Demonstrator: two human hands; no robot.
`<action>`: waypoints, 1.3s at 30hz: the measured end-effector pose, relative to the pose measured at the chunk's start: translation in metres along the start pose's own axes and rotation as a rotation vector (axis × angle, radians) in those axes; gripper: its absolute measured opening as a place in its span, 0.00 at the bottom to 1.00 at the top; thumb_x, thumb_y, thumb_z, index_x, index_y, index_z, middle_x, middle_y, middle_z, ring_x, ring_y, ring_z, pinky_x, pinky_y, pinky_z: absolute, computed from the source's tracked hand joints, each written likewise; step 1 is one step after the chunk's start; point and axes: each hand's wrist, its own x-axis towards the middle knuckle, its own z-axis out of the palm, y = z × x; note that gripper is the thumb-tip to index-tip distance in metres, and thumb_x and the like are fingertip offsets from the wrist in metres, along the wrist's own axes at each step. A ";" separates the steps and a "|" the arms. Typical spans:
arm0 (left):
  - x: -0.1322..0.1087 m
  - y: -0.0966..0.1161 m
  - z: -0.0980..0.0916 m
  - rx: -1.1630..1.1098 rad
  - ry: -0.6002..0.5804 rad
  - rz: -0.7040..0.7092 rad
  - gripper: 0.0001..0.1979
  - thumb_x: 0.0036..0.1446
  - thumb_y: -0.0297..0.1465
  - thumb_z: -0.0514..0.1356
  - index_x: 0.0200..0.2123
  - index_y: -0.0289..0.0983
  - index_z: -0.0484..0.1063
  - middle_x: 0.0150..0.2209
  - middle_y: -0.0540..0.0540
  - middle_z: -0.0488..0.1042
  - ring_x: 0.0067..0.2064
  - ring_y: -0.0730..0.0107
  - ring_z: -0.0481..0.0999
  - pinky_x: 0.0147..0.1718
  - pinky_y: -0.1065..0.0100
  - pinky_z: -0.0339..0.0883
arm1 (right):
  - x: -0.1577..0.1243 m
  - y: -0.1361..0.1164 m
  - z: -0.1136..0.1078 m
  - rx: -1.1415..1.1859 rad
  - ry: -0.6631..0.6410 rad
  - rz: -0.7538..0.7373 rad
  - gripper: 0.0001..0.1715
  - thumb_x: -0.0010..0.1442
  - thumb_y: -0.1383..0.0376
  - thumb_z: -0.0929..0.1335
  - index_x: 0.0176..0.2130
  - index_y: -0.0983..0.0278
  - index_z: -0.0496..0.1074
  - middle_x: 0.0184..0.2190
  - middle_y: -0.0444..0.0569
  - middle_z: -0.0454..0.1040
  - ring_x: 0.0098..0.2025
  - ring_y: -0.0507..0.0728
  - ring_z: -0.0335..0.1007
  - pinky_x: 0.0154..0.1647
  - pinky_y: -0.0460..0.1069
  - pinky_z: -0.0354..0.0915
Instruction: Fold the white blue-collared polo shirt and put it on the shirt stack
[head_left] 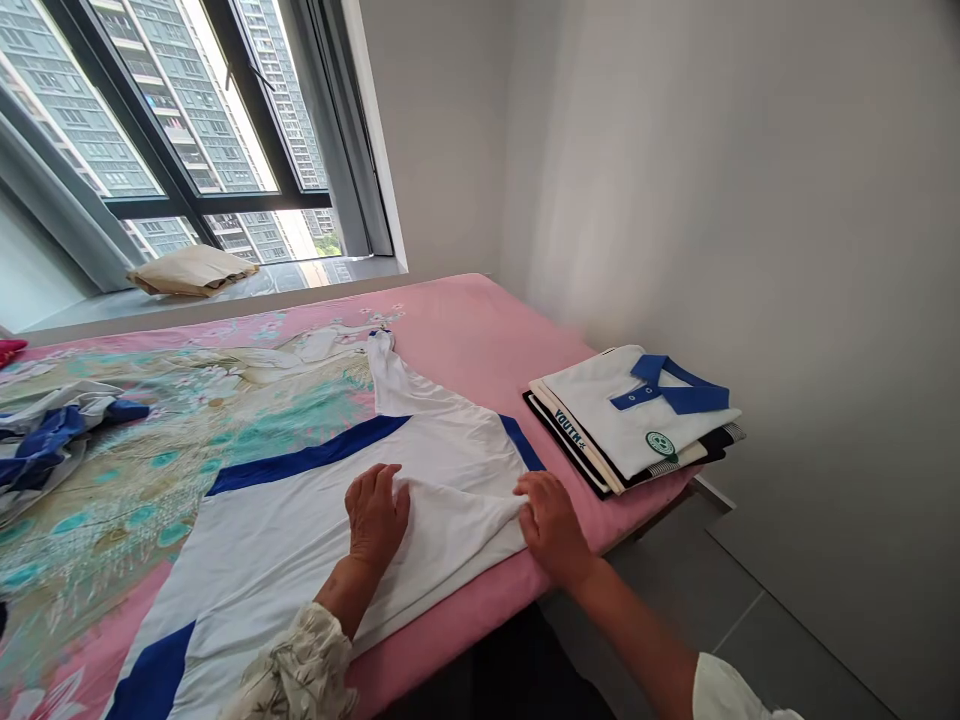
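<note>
a bed [480,320] with a pink, flowered cover filled the middle of the frame, and a window [187,120] stood at the upper left. a white garment [292,540] with blue bands was spread over the bed, from the centre to the lower left. at the centre, the left hand [377,515] lay palm down upon it, the fingers loosely bent and apart, holding nothing. the right hand [553,525] was just right of the centre, at the garment's edge, fingers curled; whether it pinched the cloth i could not tell. a pile of folded clothes [574,435] lay at the right, with a white, blue-collared shirt [592,395] on top. crumpled blue and white clothing [56,440] lay at the left edge.
</note>
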 end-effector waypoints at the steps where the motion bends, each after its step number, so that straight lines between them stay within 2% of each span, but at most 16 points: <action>1: -0.005 0.001 -0.002 -0.032 0.014 0.015 0.13 0.58 0.31 0.50 0.45 0.36 0.69 0.45 0.39 0.70 0.49 0.57 0.66 0.51 0.55 0.57 | -0.003 -0.011 0.000 0.051 -0.030 -0.071 0.16 0.55 0.74 0.57 0.40 0.63 0.67 0.42 0.53 0.69 0.51 0.59 0.62 0.57 0.59 0.56; 3: -0.018 0.001 -0.010 -0.117 -0.021 0.126 0.11 0.59 0.29 0.50 0.40 0.38 0.70 0.42 0.42 0.71 0.46 0.60 0.68 0.49 0.58 0.59 | -0.009 -0.037 0.005 0.123 -0.135 -0.226 0.17 0.57 0.72 0.57 0.43 0.62 0.67 0.45 0.52 0.71 0.54 0.58 0.61 0.60 0.59 0.54; 5: -0.032 -0.003 -0.018 -0.184 -0.111 0.259 0.11 0.59 0.26 0.49 0.37 0.39 0.71 0.39 0.44 0.72 0.45 0.63 0.69 0.49 0.60 0.60 | -0.016 -0.062 0.014 0.138 -0.252 -0.338 0.18 0.60 0.70 0.58 0.48 0.62 0.67 0.51 0.50 0.69 0.60 0.57 0.55 0.64 0.59 0.50; 8: -0.050 -0.015 -0.023 -0.209 -0.210 0.291 0.15 0.60 0.24 0.46 0.38 0.39 0.71 0.40 0.44 0.73 0.46 0.66 0.70 0.49 0.62 0.62 | -0.021 -0.085 0.036 0.108 -0.382 -0.360 0.23 0.64 0.62 0.58 0.57 0.63 0.61 0.61 0.49 0.59 0.66 0.56 0.43 0.66 0.56 0.44; 11: -0.060 -0.030 -0.018 -0.133 -0.329 0.200 0.16 0.61 0.30 0.46 0.47 0.38 0.70 0.51 0.41 0.71 0.54 0.63 0.67 0.54 0.57 0.59 | -0.021 -0.076 0.057 0.073 -0.522 -0.348 0.31 0.65 0.54 0.56 0.63 0.64 0.54 0.65 0.50 0.51 0.67 0.58 0.38 0.67 0.58 0.39; 14: -0.066 -0.040 -0.011 -0.015 -0.461 0.073 0.25 0.61 0.41 0.47 0.60 0.42 0.58 0.62 0.43 0.59 0.63 0.55 0.55 0.60 0.43 0.45 | -0.017 -0.040 0.063 -0.054 -0.603 -0.226 0.40 0.63 0.48 0.57 0.64 0.68 0.49 0.66 0.55 0.46 0.68 0.60 0.36 0.67 0.60 0.34; 16: -0.070 -0.042 -0.008 0.022 -0.501 0.027 0.29 0.60 0.45 0.46 0.63 0.44 0.52 0.65 0.43 0.53 0.66 0.54 0.50 0.60 0.39 0.36 | -0.013 -0.012 0.056 -0.188 -0.583 -0.084 0.42 0.62 0.46 0.57 0.65 0.70 0.48 0.66 0.57 0.44 0.68 0.62 0.35 0.66 0.62 0.30; 18: -0.073 -0.041 -0.007 0.031 -0.497 0.016 0.30 0.60 0.46 0.46 0.64 0.43 0.50 0.66 0.43 0.50 0.66 0.54 0.47 0.60 0.39 0.32 | -0.008 0.008 0.044 -0.309 -0.522 0.051 0.42 0.62 0.47 0.56 0.65 0.70 0.47 0.66 0.57 0.43 0.68 0.63 0.34 0.65 0.65 0.28; 21: -0.076 -0.039 -0.008 0.026 -0.479 0.008 0.31 0.60 0.46 0.46 0.64 0.43 0.49 0.66 0.42 0.50 0.66 0.55 0.47 0.60 0.39 0.32 | -0.003 0.006 0.032 -0.379 -0.420 0.139 0.39 0.64 0.50 0.55 0.65 0.70 0.47 0.66 0.57 0.43 0.68 0.64 0.33 0.64 0.68 0.28; 23: -0.075 -0.037 -0.009 0.019 -0.482 0.010 0.31 0.60 0.47 0.46 0.63 0.43 0.50 0.66 0.42 0.50 0.66 0.54 0.47 0.60 0.39 0.32 | -0.005 -0.013 0.034 -0.325 -0.412 0.043 0.37 0.64 0.52 0.55 0.65 0.69 0.46 0.66 0.55 0.42 0.68 0.63 0.32 0.65 0.66 0.29; 26: -0.071 -0.035 -0.012 0.020 -0.510 0.019 0.31 0.60 0.46 0.46 0.63 0.42 0.50 0.66 0.43 0.50 0.67 0.55 0.47 0.61 0.39 0.33 | -0.012 -0.043 0.046 -0.168 -0.525 -0.226 0.37 0.64 0.50 0.55 0.65 0.65 0.47 0.66 0.51 0.43 0.68 0.60 0.32 0.66 0.62 0.31; 28: -0.074 -0.039 -0.018 0.038 -0.524 0.009 0.30 0.60 0.46 0.46 0.63 0.42 0.52 0.66 0.44 0.50 0.66 0.55 0.47 0.61 0.40 0.33 | -0.017 -0.050 0.054 -0.107 -0.605 -0.301 0.39 0.63 0.47 0.56 0.65 0.64 0.47 0.66 0.50 0.44 0.68 0.60 0.34 0.66 0.62 0.32; 31: -0.092 -0.061 -0.034 0.097 -0.495 -0.015 0.30 0.59 0.45 0.46 0.62 0.42 0.53 0.66 0.45 0.50 0.66 0.55 0.48 0.61 0.40 0.29 | -0.020 -0.037 0.052 -0.153 -0.622 -0.208 0.41 0.62 0.46 0.57 0.65 0.65 0.47 0.66 0.53 0.44 0.68 0.61 0.35 0.66 0.64 0.30; 35: -0.133 -0.110 -0.059 0.200 -0.470 -0.097 0.29 0.59 0.44 0.46 0.63 0.44 0.52 0.66 0.46 0.48 0.67 0.57 0.46 0.61 0.42 0.29 | -0.029 -0.007 0.028 -0.300 -0.579 -0.045 0.39 0.62 0.49 0.59 0.64 0.67 0.49 0.66 0.54 0.44 0.67 0.62 0.36 0.65 0.66 0.30; 37: -0.149 -0.128 -0.068 0.225 -0.474 -0.094 0.30 0.59 0.44 0.45 0.63 0.44 0.50 0.67 0.47 0.46 0.67 0.59 0.44 0.62 0.45 0.31 | -0.036 0.003 0.018 -0.343 -0.512 -0.020 0.38 0.62 0.51 0.58 0.64 0.69 0.50 0.66 0.55 0.45 0.67 0.63 0.37 0.65 0.66 0.33; 39: -0.157 -0.136 -0.071 0.238 -0.473 -0.073 0.30 0.59 0.45 0.45 0.64 0.43 0.50 0.67 0.47 0.45 0.67 0.61 0.42 0.62 0.48 0.32 | -0.039 0.007 0.014 -0.359 -0.391 -0.010 0.33 0.64 0.55 0.56 0.63 0.69 0.53 0.65 0.55 0.49 0.67 0.62 0.40 0.64 0.66 0.36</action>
